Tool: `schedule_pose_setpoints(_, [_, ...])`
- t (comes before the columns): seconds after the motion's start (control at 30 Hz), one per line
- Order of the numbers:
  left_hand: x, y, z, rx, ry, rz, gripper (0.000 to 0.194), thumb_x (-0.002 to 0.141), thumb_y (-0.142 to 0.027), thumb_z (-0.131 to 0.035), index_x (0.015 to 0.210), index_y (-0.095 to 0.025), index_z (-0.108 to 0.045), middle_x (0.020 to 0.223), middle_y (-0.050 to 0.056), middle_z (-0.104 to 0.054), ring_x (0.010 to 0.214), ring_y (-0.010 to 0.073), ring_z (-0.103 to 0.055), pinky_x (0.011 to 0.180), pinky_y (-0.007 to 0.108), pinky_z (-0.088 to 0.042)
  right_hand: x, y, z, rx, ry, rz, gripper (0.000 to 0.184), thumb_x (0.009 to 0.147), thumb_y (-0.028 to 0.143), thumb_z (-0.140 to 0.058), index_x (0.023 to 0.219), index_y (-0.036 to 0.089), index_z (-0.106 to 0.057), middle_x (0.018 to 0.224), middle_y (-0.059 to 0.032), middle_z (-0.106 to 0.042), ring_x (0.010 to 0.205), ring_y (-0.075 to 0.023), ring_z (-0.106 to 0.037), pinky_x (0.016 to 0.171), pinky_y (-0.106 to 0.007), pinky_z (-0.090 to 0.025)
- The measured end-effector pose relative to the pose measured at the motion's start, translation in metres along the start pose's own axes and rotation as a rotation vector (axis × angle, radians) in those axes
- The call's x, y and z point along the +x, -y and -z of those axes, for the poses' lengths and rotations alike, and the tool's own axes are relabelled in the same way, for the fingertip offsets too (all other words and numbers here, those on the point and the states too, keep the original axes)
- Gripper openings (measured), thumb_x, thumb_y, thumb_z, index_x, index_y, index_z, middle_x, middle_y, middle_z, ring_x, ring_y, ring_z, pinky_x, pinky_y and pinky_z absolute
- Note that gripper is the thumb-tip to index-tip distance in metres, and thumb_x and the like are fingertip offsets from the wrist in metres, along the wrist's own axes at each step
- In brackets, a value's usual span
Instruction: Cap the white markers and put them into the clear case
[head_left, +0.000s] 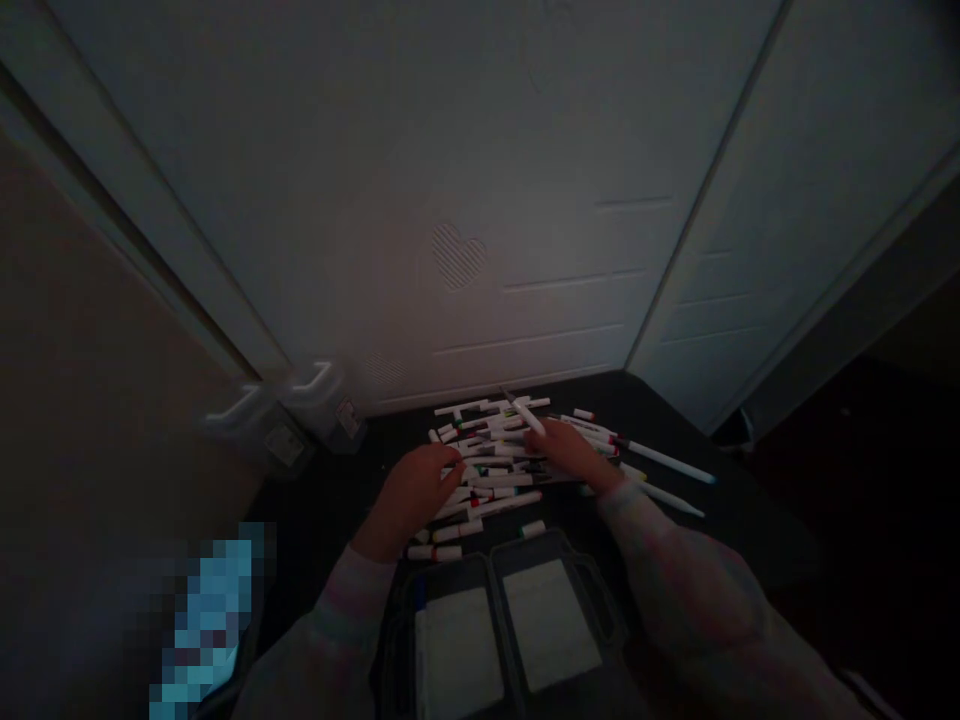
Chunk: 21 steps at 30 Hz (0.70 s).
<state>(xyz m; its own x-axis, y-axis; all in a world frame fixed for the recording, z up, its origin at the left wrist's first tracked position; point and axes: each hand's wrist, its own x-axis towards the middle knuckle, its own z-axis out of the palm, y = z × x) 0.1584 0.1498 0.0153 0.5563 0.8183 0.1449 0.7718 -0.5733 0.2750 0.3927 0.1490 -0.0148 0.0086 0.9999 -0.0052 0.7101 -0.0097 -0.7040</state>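
My right hand [564,450] is closed round a white marker [529,414], whose dark, thin tip points up and away toward the wall. Beneath both hands spreads a loose pile of white markers [501,480] and caps, some with coloured bands, on a dark table [667,420]. At the pile's left edge is my left hand [412,495], thumb and fingertips drawn together; whatever is between them is too dark to make out. Closest to me lies an open clear plastic case [491,585] with a pale sheet in each half.
Two clear plastic containers [327,405] with labels stand at the back left, against the white wall [465,150] with its embossed heart. A loose green-ended cap [533,528] lies just beyond the case. A bright, pixelated patch [206,620] shows at lower left.
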Motion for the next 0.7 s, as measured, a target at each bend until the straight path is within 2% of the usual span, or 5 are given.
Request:
schedule_pose_setpoints(0.13, [0.006, 0.009, -0.014, 0.034, 0.089, -0.003, 0.024, 0.085, -0.024, -0.041, 0.088, -0.017, -0.064, 0.09, 0.006, -0.066, 0.084, 0.0168, -0.061, 0.075, 0.028, -0.046, 0.005, -0.004, -0.009, -0.107, -0.016, 0.035, 0.024, 0.088, 0.033, -0.046, 0.089, 0.013, -0.059, 0.081, -0.0046, -0.06, 0.077, -0.0155, -0.057, 0.073, -0.033, -0.043])
schedule_pose_setpoints(0.3, [0.002, 0.019, -0.027, 0.048, 0.17, -0.003, 0.025, 0.085, -0.021, -0.04, 0.095, -0.015, -0.062, 0.099, 0.01, -0.064, 0.093, 0.0216, -0.058, 0.082, 0.035, -0.044, 0.003, -0.012, -0.011, -0.192, -0.073, 0.02, 0.023, 0.087, 0.028, -0.041, 0.084, 0.014, -0.059, 0.075, -0.0089, -0.062, 0.075, -0.0207, -0.057, 0.067, -0.029, -0.036])
schedule_pose_setpoints(0.5, [-0.006, 0.017, -0.033, 0.161, 0.164, -0.008, 0.026, 0.086, -0.019, -0.038, 0.1, -0.018, -0.06, 0.104, 0.007, -0.062, 0.099, 0.0218, -0.056, 0.086, 0.038, -0.043, -0.006, -0.009, -0.008, -0.164, -0.055, 0.057, 0.023, 0.088, 0.031, -0.039, 0.081, 0.017, -0.056, 0.074, -0.0045, -0.062, 0.068, -0.017, -0.056, 0.062, -0.026, -0.035])
schedule_pose_setpoints(0.7, [-0.008, 0.016, -0.042, 0.195, 0.103, -0.036, 0.027, 0.086, -0.018, -0.037, 0.101, -0.017, -0.059, 0.104, 0.007, -0.063, 0.097, 0.0217, -0.057, 0.085, 0.039, -0.044, -0.003, -0.015, -0.016, -0.172, -0.051, 0.052, 0.019, 0.086, 0.029, -0.042, 0.085, 0.016, -0.056, 0.072, -0.0055, -0.062, 0.067, -0.0188, -0.055, 0.06, -0.027, -0.033])
